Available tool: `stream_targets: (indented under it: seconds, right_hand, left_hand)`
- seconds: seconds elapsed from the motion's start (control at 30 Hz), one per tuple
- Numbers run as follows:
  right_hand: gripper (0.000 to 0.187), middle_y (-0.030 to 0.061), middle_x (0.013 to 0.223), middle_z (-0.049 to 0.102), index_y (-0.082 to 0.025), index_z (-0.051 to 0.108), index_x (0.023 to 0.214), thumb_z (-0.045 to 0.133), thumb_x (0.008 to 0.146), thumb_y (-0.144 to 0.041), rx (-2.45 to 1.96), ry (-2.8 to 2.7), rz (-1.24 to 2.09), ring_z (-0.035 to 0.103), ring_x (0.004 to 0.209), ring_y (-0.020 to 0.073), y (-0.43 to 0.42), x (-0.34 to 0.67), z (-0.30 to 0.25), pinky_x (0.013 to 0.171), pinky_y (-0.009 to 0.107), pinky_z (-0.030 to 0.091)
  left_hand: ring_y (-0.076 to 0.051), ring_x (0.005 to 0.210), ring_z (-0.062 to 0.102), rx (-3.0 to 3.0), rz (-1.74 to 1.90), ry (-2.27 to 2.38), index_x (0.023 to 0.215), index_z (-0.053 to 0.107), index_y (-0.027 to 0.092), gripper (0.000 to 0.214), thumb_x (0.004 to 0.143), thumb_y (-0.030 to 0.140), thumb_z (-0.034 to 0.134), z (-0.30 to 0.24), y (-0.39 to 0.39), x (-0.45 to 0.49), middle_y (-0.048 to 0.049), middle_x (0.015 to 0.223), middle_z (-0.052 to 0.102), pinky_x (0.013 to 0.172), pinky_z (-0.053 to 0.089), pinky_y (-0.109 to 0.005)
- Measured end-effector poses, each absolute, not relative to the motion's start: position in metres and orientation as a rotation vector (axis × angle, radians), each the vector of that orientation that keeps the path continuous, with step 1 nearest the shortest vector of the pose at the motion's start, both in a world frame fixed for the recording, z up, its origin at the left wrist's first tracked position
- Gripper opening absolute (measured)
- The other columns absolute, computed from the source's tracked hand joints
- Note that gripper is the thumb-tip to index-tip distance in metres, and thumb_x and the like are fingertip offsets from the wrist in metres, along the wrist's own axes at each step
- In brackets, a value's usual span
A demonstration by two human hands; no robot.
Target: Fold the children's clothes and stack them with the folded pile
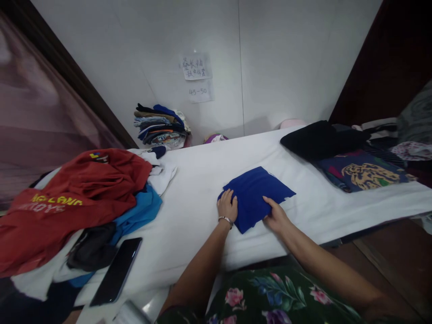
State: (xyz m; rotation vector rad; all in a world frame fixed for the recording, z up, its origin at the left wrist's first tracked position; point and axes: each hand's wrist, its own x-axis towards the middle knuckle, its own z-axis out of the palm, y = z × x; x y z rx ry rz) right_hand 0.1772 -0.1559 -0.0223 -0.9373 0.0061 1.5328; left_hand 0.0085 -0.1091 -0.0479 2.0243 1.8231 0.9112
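A folded blue garment (258,193) lies on the white-covered table (192,193) in front of me. My left hand (227,208), with a bracelet at its wrist, rests flat on the garment's left edge, fingers stretched out over the cloth. My right hand (275,215) grips the near right edge, with its thumb on top and its other fingers hidden under the fabric. The exact kind of garment cannot be made out in its folded state.
Left on the table lie a heap with a red shirt (111,180), a bright blue cloth (140,211) and a phone (116,270). Black folded clothing (313,139) and a patterned garment (367,173) lie right. A clothes stack (160,128) stands beyond the far edge.
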Motion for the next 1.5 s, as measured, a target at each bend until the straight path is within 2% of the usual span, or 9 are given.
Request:
stream_targets:
  seconds: [0.17, 0.4, 0.5, 0.7, 0.9, 1.07, 1.3, 1.5]
  right_hand:
    - [0.024, 0.0008, 0.078, 0.073, -0.018, 0.063, 0.092, 0.064, 0.071, -0.008, -0.953, 0.050, 1.517, 0.069, 0.071, 0.0178, -0.153, 0.175, -0.027, 0.067, 0.028, 0.060]
    - [0.033, 0.0032, 0.094, 0.072, -0.018, 0.064, 0.104, 0.071, 0.072, -0.023, -0.851, -0.095, 1.525, 0.068, 0.086, 0.0196, -0.154, 0.165, -0.023, 0.075, 0.030, 0.059]
    - [0.033, 0.0037, 0.098, 0.072, -0.018, 0.064, 0.103, 0.072, 0.071, -0.021, -0.842, -0.152, 1.503, 0.068, 0.089, 0.0198, -0.153, 0.163, -0.020, 0.077, 0.031, 0.058]
    - [0.021, 0.0035, 0.083, 0.073, -0.015, 0.064, 0.093, 0.064, 0.072, -0.012, -0.923, -0.052, 1.494, 0.068, 0.073, 0.0184, -0.144, 0.167, -0.023, 0.069, 0.031, 0.059]
    - [0.011, 0.0016, 0.070, 0.070, -0.015, 0.063, 0.085, 0.058, 0.075, -0.011, -0.851, -0.008, 1.563, 0.065, 0.060, 0.0145, -0.141, 0.177, -0.023, 0.061, 0.026, 0.058]
    - [0.012, 0.0036, 0.068, 0.070, -0.012, 0.063, 0.085, 0.056, 0.075, -0.011, -0.804, -0.039, 1.565, 0.066, 0.062, 0.0163, -0.142, 0.189, -0.011, 0.064, 0.027, 0.058]
    - [0.010, 0.0054, 0.068, 0.071, -0.014, 0.064, 0.081, 0.057, 0.074, -0.016, -0.779, -0.124, 1.522, 0.069, 0.071, 0.0211, -0.144, 0.226, 0.001, 0.068, 0.031, 0.058]
    - [0.012, 0.0066, 0.072, 0.072, -0.014, 0.064, 0.081, 0.057, 0.072, -0.017, -0.721, -0.142, 1.402, 0.069, 0.077, 0.0215, -0.146, 0.266, 0.009, 0.072, 0.031, 0.058]
  left_hand:
    - [-0.022, 0.120, 0.049, 1.966, 1.042, 1.783, 0.113, 0.063, 0.018, 0.031, 0.087, 0.025, 0.046, -0.049, -0.109, 0.007, -0.0086, 0.126, 0.059, 0.104, 0.035, -0.045]
    - [-0.024, 0.121, 0.049, 1.962, 1.049, 1.791, 0.113, 0.062, 0.018, 0.032, 0.087, 0.025, 0.047, -0.051, -0.109, 0.007, -0.0092, 0.125, 0.059, 0.104, 0.034, -0.047]
    - [-0.024, 0.120, 0.050, 1.957, 1.064, 1.788, 0.112, 0.063, 0.018, 0.031, 0.086, 0.026, 0.047, -0.052, -0.108, 0.007, -0.0091, 0.125, 0.060, 0.103, 0.034, -0.047]
    - [-0.025, 0.116, 0.053, 1.970, 1.175, 1.745, 0.107, 0.065, 0.017, 0.029, 0.085, 0.025, 0.048, -0.056, -0.107, 0.004, -0.0097, 0.119, 0.063, 0.102, 0.037, -0.048]
    - [-0.025, 0.124, 0.045, 1.952, 1.406, 1.768, 0.108, 0.063, 0.019, 0.030, 0.088, 0.030, 0.045, -0.057, -0.108, 0.001, -0.0093, 0.124, 0.060, 0.106, 0.031, -0.050]
    - [-0.022, 0.117, 0.051, 1.839, 1.503, 1.656, 0.107, 0.063, 0.019, 0.032, 0.088, 0.033, 0.042, -0.063, -0.100, -0.006, -0.0104, 0.121, 0.060, 0.104, 0.037, -0.045]
    - [-0.021, 0.114, 0.054, 1.802, 1.365, 1.637, 0.099, 0.065, 0.019, 0.033, 0.086, 0.036, 0.041, -0.066, -0.094, -0.011, -0.0100, 0.117, 0.062, 0.103, 0.039, -0.041]
    - [-0.022, 0.113, 0.054, 1.777, 1.282, 1.628, 0.094, 0.066, 0.022, 0.031, 0.084, 0.040, 0.043, -0.069, -0.090, -0.015, -0.0066, 0.115, 0.064, 0.103, 0.039, -0.040]
